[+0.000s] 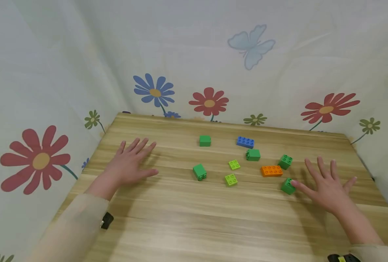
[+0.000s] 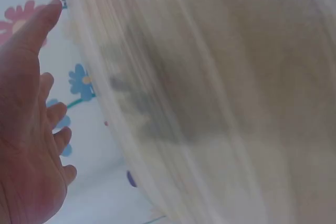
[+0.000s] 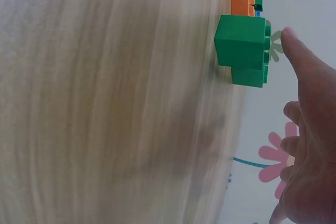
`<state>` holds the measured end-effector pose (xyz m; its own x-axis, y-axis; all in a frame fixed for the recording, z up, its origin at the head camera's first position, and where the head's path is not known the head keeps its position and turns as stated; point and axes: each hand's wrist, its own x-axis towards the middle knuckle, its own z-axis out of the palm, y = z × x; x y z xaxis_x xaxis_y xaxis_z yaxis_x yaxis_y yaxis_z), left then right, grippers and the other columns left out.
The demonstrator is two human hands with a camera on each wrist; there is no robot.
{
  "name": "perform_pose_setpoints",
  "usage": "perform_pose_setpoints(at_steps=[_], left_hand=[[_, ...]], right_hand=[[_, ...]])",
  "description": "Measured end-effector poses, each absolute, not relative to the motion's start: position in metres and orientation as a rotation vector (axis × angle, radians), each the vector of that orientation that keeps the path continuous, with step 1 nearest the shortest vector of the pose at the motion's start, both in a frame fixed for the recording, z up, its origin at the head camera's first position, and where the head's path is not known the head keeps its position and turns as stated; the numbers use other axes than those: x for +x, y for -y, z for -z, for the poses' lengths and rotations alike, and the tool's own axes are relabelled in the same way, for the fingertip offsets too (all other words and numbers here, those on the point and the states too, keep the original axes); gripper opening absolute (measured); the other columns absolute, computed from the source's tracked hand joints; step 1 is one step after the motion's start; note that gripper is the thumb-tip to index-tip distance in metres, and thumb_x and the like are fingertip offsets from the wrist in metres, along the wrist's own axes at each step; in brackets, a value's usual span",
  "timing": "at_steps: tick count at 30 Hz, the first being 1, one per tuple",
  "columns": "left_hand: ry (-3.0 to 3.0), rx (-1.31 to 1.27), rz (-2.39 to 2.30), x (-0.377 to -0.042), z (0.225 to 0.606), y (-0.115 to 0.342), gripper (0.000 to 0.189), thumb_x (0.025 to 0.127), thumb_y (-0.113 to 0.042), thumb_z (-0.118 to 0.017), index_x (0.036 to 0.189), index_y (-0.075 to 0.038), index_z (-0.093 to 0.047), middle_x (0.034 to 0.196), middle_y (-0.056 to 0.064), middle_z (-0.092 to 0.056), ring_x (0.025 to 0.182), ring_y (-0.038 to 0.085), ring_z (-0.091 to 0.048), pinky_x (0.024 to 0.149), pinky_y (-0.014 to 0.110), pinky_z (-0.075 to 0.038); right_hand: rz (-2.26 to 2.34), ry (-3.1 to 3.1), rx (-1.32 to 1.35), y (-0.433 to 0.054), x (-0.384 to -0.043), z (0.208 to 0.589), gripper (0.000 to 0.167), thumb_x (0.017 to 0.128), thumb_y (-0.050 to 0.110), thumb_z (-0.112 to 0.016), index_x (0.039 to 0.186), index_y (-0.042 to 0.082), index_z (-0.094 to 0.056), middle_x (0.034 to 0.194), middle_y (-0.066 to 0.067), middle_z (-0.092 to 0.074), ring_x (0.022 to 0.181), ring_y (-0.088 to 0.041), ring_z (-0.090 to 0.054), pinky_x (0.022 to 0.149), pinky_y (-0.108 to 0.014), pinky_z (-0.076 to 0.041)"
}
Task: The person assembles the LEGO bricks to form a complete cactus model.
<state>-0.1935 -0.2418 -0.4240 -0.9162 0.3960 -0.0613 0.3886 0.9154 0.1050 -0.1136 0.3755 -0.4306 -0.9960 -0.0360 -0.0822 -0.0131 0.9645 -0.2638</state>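
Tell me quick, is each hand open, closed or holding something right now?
Left hand: open, holding nothing.
Right hand: open, holding nothing, close to a green brick.

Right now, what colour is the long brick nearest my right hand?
Orange; that long brick shows best in the head view.
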Motion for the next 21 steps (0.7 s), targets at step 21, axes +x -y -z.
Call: perform_pose_setpoints(at_steps=[21], left_hand=[[-2.807, 1.093, 0.058, -0.217, 0.379, 0.17, 0.107, 0.087, -0.068, -0.079, 0.17, -0.022, -0.029, 0.177, 0.009, -0.025, 0.163, 0.037, -0.018, 0.131, 0.066, -0.005]], right_hand=[[0.35, -3.066, -0.222, -0.348, -0.133, 0.414, 0.106, 0.097, 0.073, -0.062, 0.173, 0.018, -0.011, 0.175, -0.03, -0.005, 0.157, -0.055, 0.016, 0.101, -0.089, 0.026]])
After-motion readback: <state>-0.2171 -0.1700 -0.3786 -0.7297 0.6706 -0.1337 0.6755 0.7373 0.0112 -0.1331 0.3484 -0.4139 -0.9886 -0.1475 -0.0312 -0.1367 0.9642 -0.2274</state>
